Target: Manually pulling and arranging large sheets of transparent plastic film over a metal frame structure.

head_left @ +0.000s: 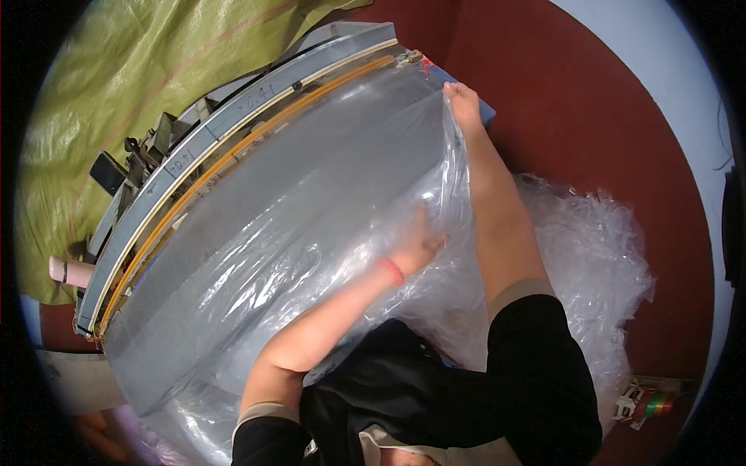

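Clear plastic film [342,225] lies in shiny wrinkles across a grey work table [233,213]. Close to the table's far right corner, my right hand [465,105] is closed on the film, and folds hang down from its fingers. My left hand [420,247] is lower and nearer the middle, its fingers spread against the film and a little blurred. I cannot tell whether a layer of film covers those fingertips. A red band circles my left wrist.
Along the table's far edge run a grey rail [256,97] and an orange strip [256,132]. A pink bottle [68,272] is at the left, by a yellow-green sheet [116,101]. Bunched clear film [590,248] lies on the dark red floor [660,186] at right.
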Available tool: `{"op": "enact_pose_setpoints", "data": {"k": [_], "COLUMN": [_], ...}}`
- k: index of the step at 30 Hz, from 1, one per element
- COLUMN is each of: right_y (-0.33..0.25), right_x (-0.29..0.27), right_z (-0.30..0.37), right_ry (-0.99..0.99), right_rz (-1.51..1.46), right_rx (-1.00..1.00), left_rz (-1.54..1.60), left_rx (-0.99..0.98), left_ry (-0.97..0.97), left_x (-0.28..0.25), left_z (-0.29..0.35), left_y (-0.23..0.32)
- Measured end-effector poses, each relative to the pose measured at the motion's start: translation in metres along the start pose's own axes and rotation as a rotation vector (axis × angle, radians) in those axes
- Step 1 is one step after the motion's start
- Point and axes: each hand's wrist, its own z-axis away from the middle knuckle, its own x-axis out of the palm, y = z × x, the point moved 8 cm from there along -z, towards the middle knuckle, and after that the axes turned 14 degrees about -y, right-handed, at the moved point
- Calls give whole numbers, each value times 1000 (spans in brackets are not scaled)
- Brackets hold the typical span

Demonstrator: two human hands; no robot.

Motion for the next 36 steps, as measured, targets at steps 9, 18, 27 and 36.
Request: {"op": "enact_pose_setpoints", "data": {"k": [9, 18, 27, 36], "right_y": [-3, -21, -8, -5], "right_x": [7, -11, 5, 2], "right_z": [-1, 13, 2, 5], "right_ry": [1, 88, 3, -31], "right_rz": [-27, 141, -31, -65], "right_rx": [-12, -21, -61, -55], "left_rz": [-742, 293, 219, 729], "left_rx": [-49, 123, 52, 70], "left_ry": [232, 126, 103, -291], "left_x": [-10, -24, -19, -37], "left_z": [-2, 23, -19, 152], "left_y": [1, 26, 4, 63]}}
